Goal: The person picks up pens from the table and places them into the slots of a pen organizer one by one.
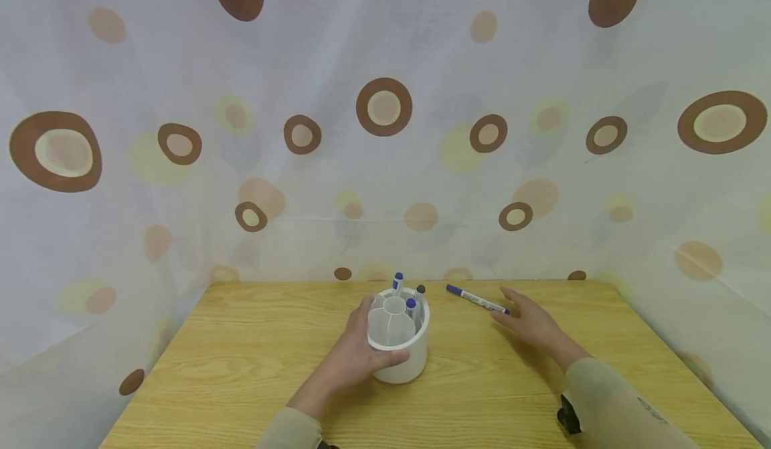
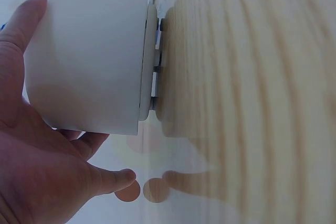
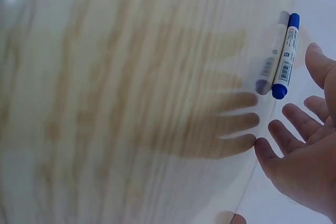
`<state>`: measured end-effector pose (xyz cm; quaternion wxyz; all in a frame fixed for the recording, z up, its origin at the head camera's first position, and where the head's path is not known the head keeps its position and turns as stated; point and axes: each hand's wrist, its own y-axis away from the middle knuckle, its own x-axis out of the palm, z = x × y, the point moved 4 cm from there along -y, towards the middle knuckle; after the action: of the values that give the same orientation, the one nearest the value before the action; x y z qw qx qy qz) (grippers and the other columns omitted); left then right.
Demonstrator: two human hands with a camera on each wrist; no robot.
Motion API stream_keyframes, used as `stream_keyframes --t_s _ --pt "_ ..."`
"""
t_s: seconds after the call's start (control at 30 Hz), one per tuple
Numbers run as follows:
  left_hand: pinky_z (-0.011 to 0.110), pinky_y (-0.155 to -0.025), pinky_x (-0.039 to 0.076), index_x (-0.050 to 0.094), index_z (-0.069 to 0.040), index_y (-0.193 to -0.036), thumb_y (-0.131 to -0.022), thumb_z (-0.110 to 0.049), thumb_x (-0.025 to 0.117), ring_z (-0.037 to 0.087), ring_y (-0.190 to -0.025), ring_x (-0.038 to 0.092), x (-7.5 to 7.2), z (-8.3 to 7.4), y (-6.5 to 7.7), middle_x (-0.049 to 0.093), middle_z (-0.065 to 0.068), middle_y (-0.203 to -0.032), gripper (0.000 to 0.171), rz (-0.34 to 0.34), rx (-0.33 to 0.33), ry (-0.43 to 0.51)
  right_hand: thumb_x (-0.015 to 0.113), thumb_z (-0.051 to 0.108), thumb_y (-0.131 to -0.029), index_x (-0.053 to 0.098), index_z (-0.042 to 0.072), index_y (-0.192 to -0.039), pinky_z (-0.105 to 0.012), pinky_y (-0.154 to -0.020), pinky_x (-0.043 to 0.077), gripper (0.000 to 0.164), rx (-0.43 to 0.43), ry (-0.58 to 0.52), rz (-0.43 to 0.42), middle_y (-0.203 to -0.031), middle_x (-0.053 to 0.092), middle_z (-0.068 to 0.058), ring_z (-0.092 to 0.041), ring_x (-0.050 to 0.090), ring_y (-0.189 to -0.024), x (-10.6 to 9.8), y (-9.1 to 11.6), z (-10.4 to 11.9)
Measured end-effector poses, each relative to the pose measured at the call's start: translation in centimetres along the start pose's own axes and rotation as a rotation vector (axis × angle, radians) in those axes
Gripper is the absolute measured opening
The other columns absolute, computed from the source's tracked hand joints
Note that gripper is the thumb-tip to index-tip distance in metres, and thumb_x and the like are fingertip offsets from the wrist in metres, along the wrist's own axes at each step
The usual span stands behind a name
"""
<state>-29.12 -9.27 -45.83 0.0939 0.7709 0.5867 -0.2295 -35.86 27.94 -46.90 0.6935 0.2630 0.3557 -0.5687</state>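
My left hand (image 1: 355, 355) grips a white round pen holder (image 1: 415, 358) from its left side, thumb across the front. Its compartments fan out around a central ring, and markers with blue and dark caps (image 1: 411, 304) stand in the back and right ones. In the left wrist view the holder's smooth wall (image 2: 94, 56) is held between thumb and fingers, its base close to the tabletop. A white marker with blue ends (image 1: 478, 300) lies on the table to the right. Beside its near end is my right hand (image 1: 533, 322), fingers spread, holding nothing; the right wrist view shows a gap between them.
The glossy wood-grain table (image 1: 241, 369) gives reflections of the hand and marker. Behind and on both sides hangs a pale curtain (image 1: 385, 181) with brown and yellow ovals, meeting the table's back edge.
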Motion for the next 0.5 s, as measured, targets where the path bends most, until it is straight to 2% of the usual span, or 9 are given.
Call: stream_keyframes --t_s 0.2,0.5 --pt "0.066 -0.115 0.047 0.017 -0.010 -0.173 -0.085 -0.041 0.098 0.040 -0.134 0.056 -0.01 0.00 -0.06 0.039 0.023 -0.160 0.124 -0.001 0.005 0.007 0.066 0.035 -0.113 0.031 -0.013 -0.166 -0.079 -0.117 0.034 0.080 -0.022 -0.036 -0.020 -0.158 0.046 -0.042 -0.063 0.042 -0.146 0.17 -0.31 -1.05" --pt "0.066 -0.115 0.046 0.017 -0.009 -0.173 -0.084 -0.040 0.098 0.041 -0.134 0.056 -0.01 -0.05 -0.03 0.039 0.024 -0.160 0.124 -0.002 -0.001 0.008 0.067 0.029 -0.113 0.040 -0.015 -0.160 -0.073 -0.109 0.046 0.070 -0.034 0.023 -0.026 -0.145 0.058 -0.040 -0.059 0.055 -0.134 0.06 -0.30 -0.82"
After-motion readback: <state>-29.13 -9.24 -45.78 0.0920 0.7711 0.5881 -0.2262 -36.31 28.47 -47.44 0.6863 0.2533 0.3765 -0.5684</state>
